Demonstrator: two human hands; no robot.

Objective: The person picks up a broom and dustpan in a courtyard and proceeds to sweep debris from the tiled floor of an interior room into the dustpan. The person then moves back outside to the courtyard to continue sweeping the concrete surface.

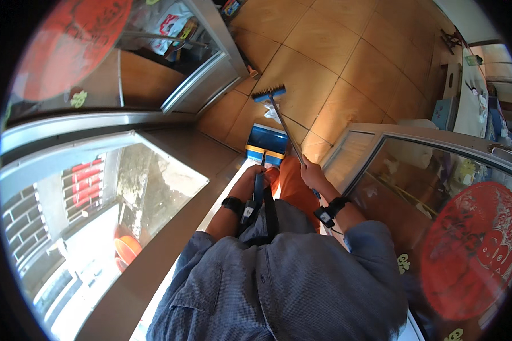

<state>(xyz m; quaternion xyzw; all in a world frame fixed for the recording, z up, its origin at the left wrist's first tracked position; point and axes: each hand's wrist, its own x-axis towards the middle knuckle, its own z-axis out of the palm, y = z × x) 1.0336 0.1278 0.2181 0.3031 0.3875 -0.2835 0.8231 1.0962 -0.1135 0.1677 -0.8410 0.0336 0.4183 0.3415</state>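
My right hand is closed around the long handle of a broom. The broom's blue head with dark bristles rests on the tiled floor ahead. My left hand grips the upright handle of a blue dustpan with a yellow band, which stands near my feet with its mouth facing the broom. A crumpled white piece of litter lies on the tiles between the broom head and the dustpan, partly behind the broom handle.
I stand in a doorway. A glazed metal-framed door is at the right, bearing a red round decoration. Another glazed door panel is at the upper left. A small orange-brown object lies beside it. A white-topped counter stands far right.
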